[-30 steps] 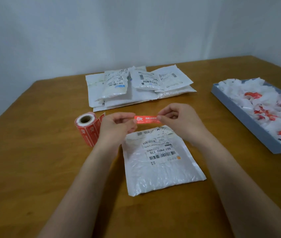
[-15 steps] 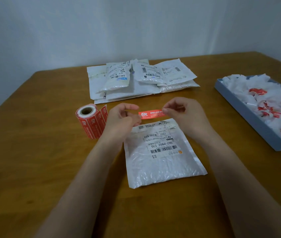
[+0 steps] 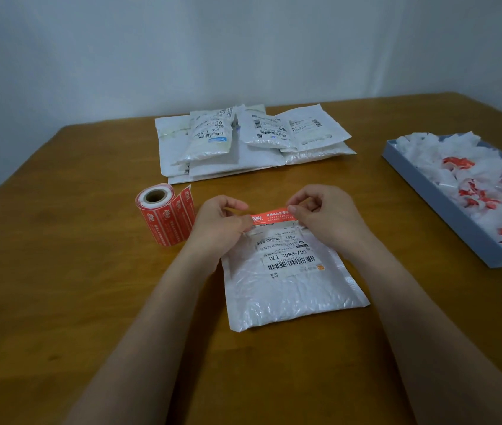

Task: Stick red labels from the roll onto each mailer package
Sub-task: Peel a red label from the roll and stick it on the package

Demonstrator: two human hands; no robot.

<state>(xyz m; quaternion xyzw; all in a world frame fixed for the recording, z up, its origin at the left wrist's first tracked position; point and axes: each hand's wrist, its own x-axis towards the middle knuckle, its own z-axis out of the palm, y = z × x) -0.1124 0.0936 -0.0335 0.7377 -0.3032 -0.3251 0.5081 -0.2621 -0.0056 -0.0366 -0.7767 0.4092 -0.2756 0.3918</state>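
Closest to me the worktop runs as bare wood on both sides of my forearms. Between them a white mailer lies flat, its near edge slanting up toward the right and its printed address slip reading upside down to me. Over its far edge I hold one red label stretched crosswise: my left hand pinches the label's left end between thumb and fingertips, and my right hand pinches the right end, with the other fingers curled in. The label sits right at the mailer's far edge; I cannot tell whether it touches the surface yet. Just beside my left hand, to the left, the label roll stands on end, cardboard core up, with a loose tail of red labels peeling off toward my hand. Open wood lies left of the roll as far as the worktop's left edge. Off to the right, well apart from the mailer, a grey-blue tray sits at an angle, filled with crumpled white backing scraps flecked red. Farther back, beyond a strip of bare wood, a pile of mailers lies overlapping near the worktop's far edge, below a pale wall
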